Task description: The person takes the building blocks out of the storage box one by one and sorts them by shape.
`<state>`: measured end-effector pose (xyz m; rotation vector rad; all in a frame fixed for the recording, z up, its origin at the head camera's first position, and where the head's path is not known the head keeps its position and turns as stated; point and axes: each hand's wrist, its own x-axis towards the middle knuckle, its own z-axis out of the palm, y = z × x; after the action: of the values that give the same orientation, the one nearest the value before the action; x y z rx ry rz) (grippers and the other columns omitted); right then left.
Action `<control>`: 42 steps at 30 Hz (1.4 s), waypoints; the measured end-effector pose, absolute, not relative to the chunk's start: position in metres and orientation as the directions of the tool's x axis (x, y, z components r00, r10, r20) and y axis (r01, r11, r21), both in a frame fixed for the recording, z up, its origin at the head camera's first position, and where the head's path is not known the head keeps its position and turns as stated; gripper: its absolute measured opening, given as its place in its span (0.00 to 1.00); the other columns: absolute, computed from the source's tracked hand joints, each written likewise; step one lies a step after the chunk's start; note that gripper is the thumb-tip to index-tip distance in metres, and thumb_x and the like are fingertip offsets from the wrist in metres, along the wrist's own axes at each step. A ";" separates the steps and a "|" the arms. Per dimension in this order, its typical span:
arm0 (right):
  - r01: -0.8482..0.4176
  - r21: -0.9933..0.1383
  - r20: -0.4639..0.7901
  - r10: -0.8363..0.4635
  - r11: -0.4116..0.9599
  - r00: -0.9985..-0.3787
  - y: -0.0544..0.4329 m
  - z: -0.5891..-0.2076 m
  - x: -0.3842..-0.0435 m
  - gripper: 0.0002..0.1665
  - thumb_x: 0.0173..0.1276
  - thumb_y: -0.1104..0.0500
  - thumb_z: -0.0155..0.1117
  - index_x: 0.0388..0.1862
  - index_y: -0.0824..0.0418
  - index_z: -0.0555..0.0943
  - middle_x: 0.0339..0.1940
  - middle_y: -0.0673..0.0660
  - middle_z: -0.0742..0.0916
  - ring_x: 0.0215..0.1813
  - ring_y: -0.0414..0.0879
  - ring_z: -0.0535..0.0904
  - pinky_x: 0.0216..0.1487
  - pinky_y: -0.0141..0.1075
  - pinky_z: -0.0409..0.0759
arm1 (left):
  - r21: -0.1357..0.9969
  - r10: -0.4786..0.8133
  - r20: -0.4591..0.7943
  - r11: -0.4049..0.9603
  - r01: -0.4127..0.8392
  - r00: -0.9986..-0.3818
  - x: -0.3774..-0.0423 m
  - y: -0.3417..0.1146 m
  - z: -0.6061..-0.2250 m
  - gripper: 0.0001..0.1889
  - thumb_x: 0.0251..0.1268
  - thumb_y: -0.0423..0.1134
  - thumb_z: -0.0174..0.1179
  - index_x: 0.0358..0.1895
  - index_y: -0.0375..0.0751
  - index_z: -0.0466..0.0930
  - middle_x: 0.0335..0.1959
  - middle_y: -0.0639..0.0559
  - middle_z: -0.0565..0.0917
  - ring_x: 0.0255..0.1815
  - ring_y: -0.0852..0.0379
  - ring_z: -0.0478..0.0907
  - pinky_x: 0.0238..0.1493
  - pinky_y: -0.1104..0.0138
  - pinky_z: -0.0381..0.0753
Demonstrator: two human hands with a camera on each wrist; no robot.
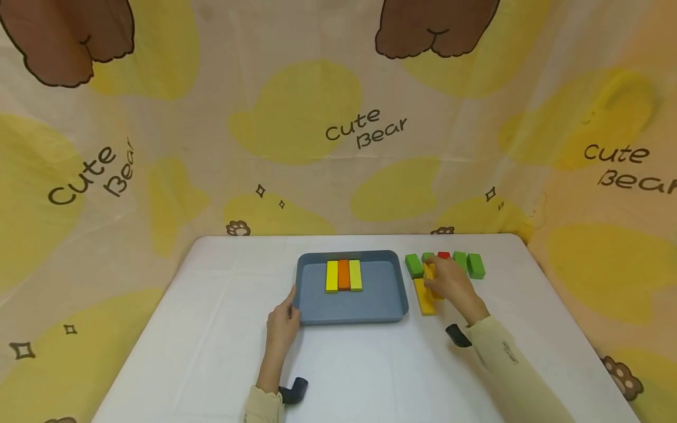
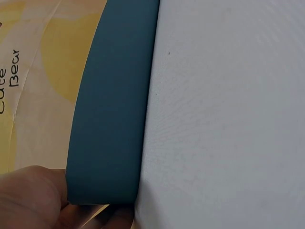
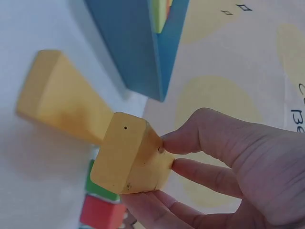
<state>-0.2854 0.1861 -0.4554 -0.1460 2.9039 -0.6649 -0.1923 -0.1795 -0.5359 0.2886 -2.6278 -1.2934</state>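
My left hand [image 1: 282,326] holds the left side of the blue-grey tray [image 1: 381,299]. In the left wrist view, thumb and fingers [image 2: 33,198] meet the end of the tray wall [image 2: 109,109]. Inside the tray, a yellow block [image 1: 331,277], an orange block [image 1: 344,276] and a pale yellow block [image 1: 356,276] lie side by side. Right of the tray, my right hand [image 1: 453,283] pinches a yellow-orange wooden block [image 3: 119,152] between thumb and fingertips. A second yellow-orange block [image 1: 424,299] lies on the table just left of the held one.
Beyond my right hand stands a row of several green blocks [image 1: 476,266] with a red block [image 1: 443,255] among them, partly hidden by the hand. The white table [image 1: 211,329] meets a printed cloth backdrop [image 1: 301,205] at the back and sides.
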 end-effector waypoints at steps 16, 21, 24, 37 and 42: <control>0.025 -0.402 -0.203 -0.062 0.915 -0.977 0.198 -0.480 -0.285 0.31 0.59 0.61 0.72 0.61 0.68 0.74 0.57 0.70 0.80 0.52 0.63 0.74 0.59 0.57 0.76 | 0.804 -0.263 0.095 0.590 -0.082 -0.960 -0.190 -0.178 -0.535 0.29 0.63 0.26 0.50 0.70 0.37 0.68 0.27 0.35 0.82 0.14 0.62 0.57 0.16 0.72 0.61; 0.038 -0.400 -0.219 -0.055 0.916 -0.974 0.199 -0.485 -0.286 0.27 0.58 0.61 0.72 0.55 0.67 0.76 0.47 0.67 0.82 0.45 0.58 0.74 0.49 0.48 0.80 | 0.804 -0.268 0.108 0.589 -0.074 -0.957 -0.191 -0.179 -0.536 0.29 0.63 0.26 0.50 0.70 0.37 0.68 0.55 0.30 0.80 0.14 0.62 0.57 0.17 0.71 0.62; 0.048 -0.401 -0.244 -0.056 0.915 -0.968 0.199 -0.489 -0.286 0.23 0.58 0.61 0.72 0.50 0.67 0.77 0.40 0.63 0.82 0.40 0.54 0.74 0.39 0.39 0.77 | 0.804 -0.271 0.104 0.589 -0.080 -0.957 -0.191 -0.179 -0.537 0.29 0.63 0.26 0.50 0.70 0.37 0.68 0.52 0.30 0.82 0.14 0.62 0.57 0.17 0.72 0.61; 0.070 -0.400 -0.268 -0.044 0.914 -0.962 0.200 -0.492 -0.285 0.18 0.59 0.61 0.71 0.45 0.67 0.78 0.37 0.61 0.81 0.39 0.53 0.74 0.35 0.35 0.74 | 0.804 -0.260 0.098 0.589 -0.078 -0.961 -0.191 -0.179 -0.537 0.29 0.63 0.26 0.50 0.70 0.38 0.68 0.14 0.52 0.66 0.12 0.63 0.55 0.15 0.73 0.59; 0.075 -0.398 -0.265 -0.036 0.914 -0.964 0.198 -0.492 -0.284 0.17 0.59 0.61 0.71 0.45 0.66 0.78 0.36 0.61 0.81 0.39 0.53 0.74 0.34 0.35 0.74 | 0.802 -0.258 0.109 0.594 -0.069 -0.960 -0.192 -0.179 -0.538 0.28 0.63 0.26 0.50 0.70 0.37 0.68 0.17 0.48 0.73 0.12 0.63 0.55 0.15 0.72 0.59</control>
<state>-0.2842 0.1983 -0.4922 0.0286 2.8086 -0.5993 -0.1920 -0.1789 -0.5376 0.2717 -2.6085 -1.2984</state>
